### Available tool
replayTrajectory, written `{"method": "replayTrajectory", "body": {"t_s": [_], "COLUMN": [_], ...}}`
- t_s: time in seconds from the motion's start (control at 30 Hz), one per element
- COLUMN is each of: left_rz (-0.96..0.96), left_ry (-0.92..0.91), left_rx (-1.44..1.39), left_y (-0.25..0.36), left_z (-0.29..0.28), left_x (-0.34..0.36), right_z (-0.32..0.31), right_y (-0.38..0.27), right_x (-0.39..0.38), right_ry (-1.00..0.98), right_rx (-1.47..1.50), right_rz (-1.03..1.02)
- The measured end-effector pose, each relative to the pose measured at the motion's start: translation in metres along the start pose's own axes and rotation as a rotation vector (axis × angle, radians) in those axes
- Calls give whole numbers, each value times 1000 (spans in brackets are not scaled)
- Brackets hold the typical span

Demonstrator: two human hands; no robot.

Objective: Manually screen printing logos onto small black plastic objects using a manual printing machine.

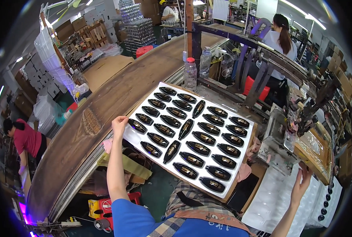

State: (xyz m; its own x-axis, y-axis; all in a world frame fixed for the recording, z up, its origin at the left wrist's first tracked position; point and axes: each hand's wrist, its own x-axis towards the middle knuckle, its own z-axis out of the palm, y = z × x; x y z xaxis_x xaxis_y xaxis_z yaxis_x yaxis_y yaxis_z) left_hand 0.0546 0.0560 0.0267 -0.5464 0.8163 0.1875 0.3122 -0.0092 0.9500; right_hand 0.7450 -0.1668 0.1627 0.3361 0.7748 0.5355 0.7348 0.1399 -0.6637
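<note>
A white molded tray [206, 158] lies tilted on a board in front of me, set with several rows of glossy black, barrel-shaped pieces [186, 129] with gold print. One column of them is turned a different way from the others. At the tray's left corner, my left hand [120, 125] pinches the rim beside a black piece. My right hand [301, 181] is out to the right with fingers apart, by the lower edge of a wood-framed screen [314, 154]; whether it touches the frame I cannot tell. Below that hand is a second white tray [271, 197].
A long curved wooden bench [116, 79] runs along the left. Behind the tray stands a clear jar with a red lid [190, 73]. Metal machine parts [278, 134] crowd the right. Small black pieces [325, 204] line the far right. Other people [28, 138] work nearby.
</note>
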Motion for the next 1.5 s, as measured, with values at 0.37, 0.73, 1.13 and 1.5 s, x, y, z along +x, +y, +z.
{"method": "replayTrajectory", "body": {"t_s": [0.37,0.73,1.13,1.5], "left_rz": [515,717,562,96], "left_ry": [67,-803,-1041,-899], "left_rx": [484,-87,-317,-610], "left_y": [55,256,283,254], "left_z": [56,268,293,232], "left_x": [-34,-207,-201,-159], "right_z": [-22,-27,-39,-9], "right_y": [-16,-46,-29,-38], "right_x": [-35,-57,-116,-107], "right_ry": [223,148,325,121], "right_rx": [19,-36,174,199], "right_rz": [64,-193,315,132]}}
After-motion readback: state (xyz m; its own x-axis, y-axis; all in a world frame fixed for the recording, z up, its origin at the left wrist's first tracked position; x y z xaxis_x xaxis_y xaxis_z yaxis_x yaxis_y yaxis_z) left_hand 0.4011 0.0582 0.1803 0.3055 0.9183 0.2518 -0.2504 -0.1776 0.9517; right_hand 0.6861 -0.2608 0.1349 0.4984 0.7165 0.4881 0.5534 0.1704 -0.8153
